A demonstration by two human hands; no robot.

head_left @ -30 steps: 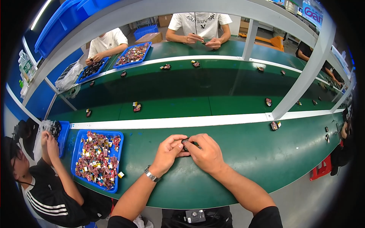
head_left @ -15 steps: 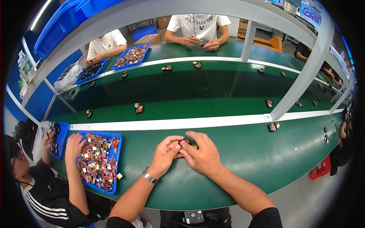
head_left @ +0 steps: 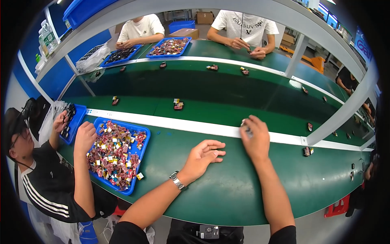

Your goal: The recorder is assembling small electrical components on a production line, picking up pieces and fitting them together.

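My right hand [head_left: 255,138] reaches forward to the white strip [head_left: 170,123] along the green conveyor belt and is closed on a small dark assembled part [head_left: 245,124] at its fingertips. My left hand [head_left: 203,156] rests open on the green table surface [head_left: 227,191], fingers spread and holding nothing, with a metal watch [head_left: 177,180] on the wrist. A blue tray [head_left: 140,158] full of small red, gold and dark parts lies to the left of my left hand.
A neighbouring worker in a black top at the left has a hand [head_left: 84,136] over the blue tray. Small assembled parts [head_left: 178,105] ride on the belt. Two people sit across with more blue trays [head_left: 170,46]. A grey post [head_left: 345,110] stands at right.
My hands were together in front of me, working on a small part. Now they have separated: the right hand has carried the part forward to the belt's edge, the left stays behind, open.
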